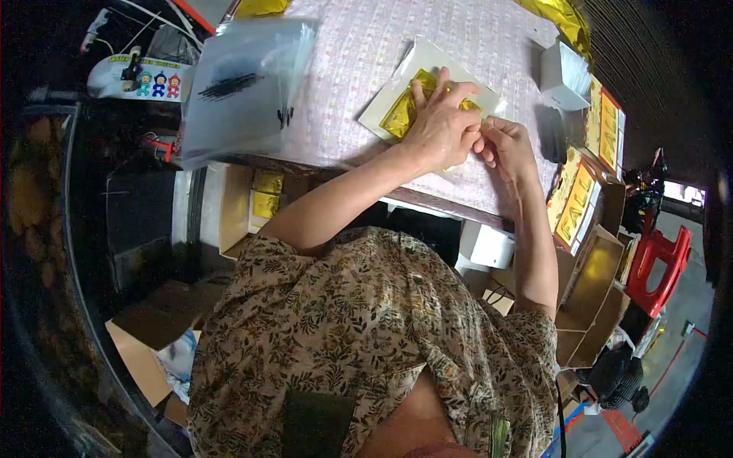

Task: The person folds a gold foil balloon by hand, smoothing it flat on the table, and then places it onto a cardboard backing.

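a person's left hand [443,126] lies palm-down on a gold packet [401,114] near the far right of the table [366,46], fingers spread and released, pressing rather than grasping. the packet is shiny, crinkled yellow-gold foil, roughly square, and lies on a white sleeve [431,57] that rests flat and askew on the pale patterned cloth. the right hand [508,145] is just beside the left, its fingers curled in against the left's fingertips. whether they grasp anything cannot be told.

one packet is under the hands. two more gold packets [267,195] show in an open box below the table's near edge. one stack of clear bags [244,84] covers the table's left corner, and one white box [565,76] stands at the right. two yellow cards [576,202] with "fall" printed on them lean by the right edge.

the left hand hides much of the packet, and the meeting fingertips hide the sleeve's near corner. crumpled gold foil [565,19] is cut off at the top edge. the person's patterned shirt blocks the lower middle, and the left margin is too dark to make out.
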Demonstrator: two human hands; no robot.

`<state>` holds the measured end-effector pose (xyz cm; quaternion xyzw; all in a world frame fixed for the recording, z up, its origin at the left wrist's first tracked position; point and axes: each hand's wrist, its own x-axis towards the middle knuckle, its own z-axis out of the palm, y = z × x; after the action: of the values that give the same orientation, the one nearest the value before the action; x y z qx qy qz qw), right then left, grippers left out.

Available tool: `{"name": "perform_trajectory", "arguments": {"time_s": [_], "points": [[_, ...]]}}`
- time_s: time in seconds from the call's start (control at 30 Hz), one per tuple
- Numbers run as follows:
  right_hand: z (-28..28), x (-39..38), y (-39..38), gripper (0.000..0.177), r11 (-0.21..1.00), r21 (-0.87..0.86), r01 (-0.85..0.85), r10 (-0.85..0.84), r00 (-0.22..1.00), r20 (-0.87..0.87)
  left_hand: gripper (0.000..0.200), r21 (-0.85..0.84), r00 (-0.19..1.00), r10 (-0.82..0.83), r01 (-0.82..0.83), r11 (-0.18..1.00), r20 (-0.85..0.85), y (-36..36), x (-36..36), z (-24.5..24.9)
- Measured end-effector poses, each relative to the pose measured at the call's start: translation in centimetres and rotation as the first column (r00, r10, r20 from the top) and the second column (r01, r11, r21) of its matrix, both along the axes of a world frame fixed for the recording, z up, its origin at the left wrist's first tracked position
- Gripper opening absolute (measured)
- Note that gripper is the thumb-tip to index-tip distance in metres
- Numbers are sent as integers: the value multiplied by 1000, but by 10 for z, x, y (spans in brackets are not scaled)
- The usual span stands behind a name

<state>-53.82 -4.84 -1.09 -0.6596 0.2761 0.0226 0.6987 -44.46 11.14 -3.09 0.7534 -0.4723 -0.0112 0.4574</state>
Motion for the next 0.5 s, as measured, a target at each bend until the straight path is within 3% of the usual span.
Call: {"name": "perform_trajectory", "arguments": {"time_s": [0.37,0.47,0.5], "points": [[2,-1,4,25,1000,21,2,-2,1000,2,10,39,999,8,-10,999,32,3,-1,1],[2,-2,1,25,1000,18,-15,15,1000,-10,12,129,995,35,-46,991,89,9,4,8],[1,-3,0,25,1000,29,-7,7,1000,-7,14,79,1000,-11,12,997,-17,12,10,10]]}}
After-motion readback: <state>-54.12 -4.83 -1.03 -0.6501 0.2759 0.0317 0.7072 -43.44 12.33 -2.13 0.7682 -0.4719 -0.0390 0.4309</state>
